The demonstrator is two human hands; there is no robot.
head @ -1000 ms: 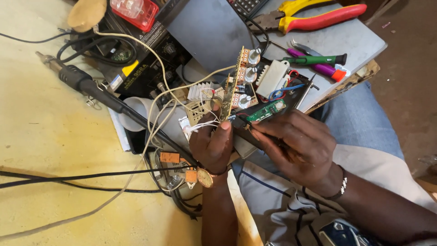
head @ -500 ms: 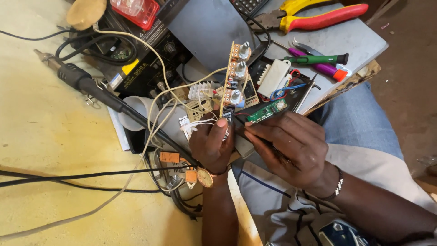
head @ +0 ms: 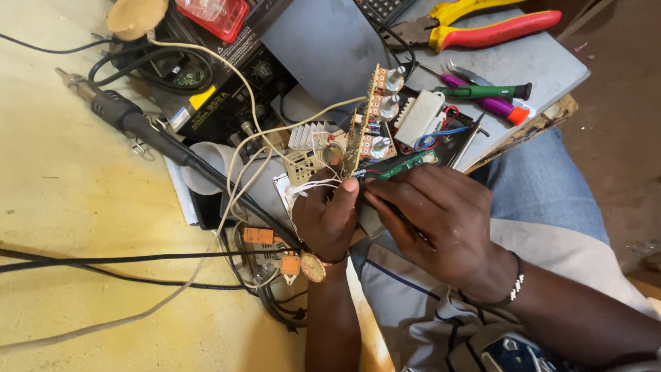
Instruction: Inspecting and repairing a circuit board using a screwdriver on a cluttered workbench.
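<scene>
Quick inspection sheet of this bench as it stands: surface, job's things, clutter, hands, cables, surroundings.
Surface: grey panel carrying tools, propped over the lap.
Job's things: tan circuit board with knobs held on edge; small green board beside it.
Clutter: red-and-yellow pliers, green screwdriver, hot-air handpiece, red case.
Hands: left hand grips the tan board's lower end; right hand pinches at the green board.
Cables: white lead and black cables cross the floor.
Surroundings: yellowish floor.
</scene>
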